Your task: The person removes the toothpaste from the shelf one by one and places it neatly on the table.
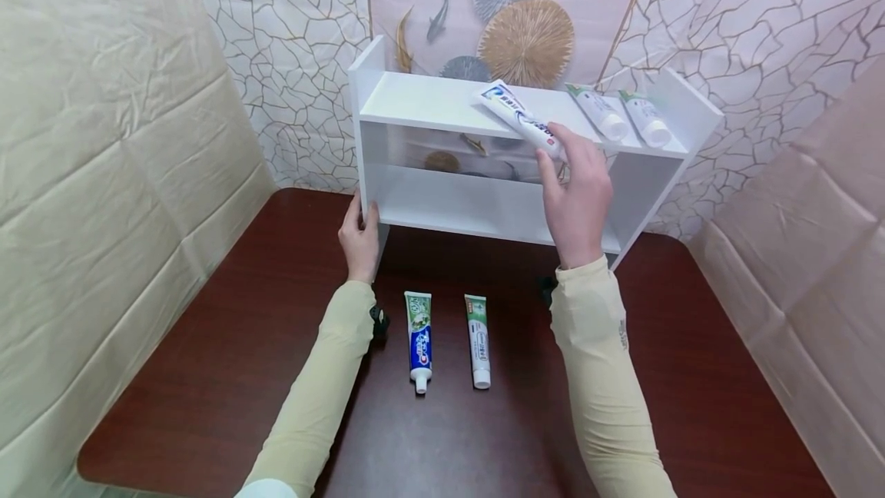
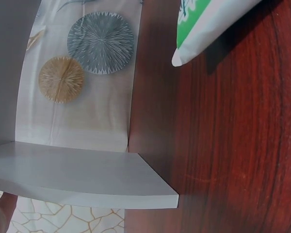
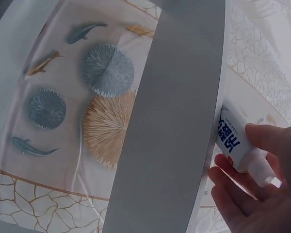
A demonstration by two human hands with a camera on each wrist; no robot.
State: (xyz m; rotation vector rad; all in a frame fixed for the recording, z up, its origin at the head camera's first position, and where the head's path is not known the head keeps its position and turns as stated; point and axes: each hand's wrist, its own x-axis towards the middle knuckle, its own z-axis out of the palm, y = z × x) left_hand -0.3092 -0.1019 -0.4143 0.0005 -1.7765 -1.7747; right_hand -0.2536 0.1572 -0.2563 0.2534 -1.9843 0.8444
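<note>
My right hand [image 1: 579, 202] pinches a white toothpaste tube [image 1: 513, 111] near its cap end, thumb on one side and fingers on the other. The tube lies slanted at the top board of a white shelf unit [image 1: 456, 202]. In the right wrist view the tube's cap [image 3: 262, 171] points back toward the palm. My left hand [image 1: 359, 244] grips the unit's left side panel [image 1: 366, 160], with thumb and fingers on either side of it. Two white-and-green toothpaste tubes, one left [image 1: 600, 110] and one right [image 1: 646, 117], rest at the top board's right end.
On the dark red-brown table [image 1: 207, 360] lie a blue-and-green toothpaste tube [image 1: 419, 336] and a white-and-green toothpaste tube [image 1: 478, 340], caps toward me. Behind the unit hangs a patterned wall cloth [image 1: 290, 44]. Beige padded panels [image 1: 104, 175] flank both sides.
</note>
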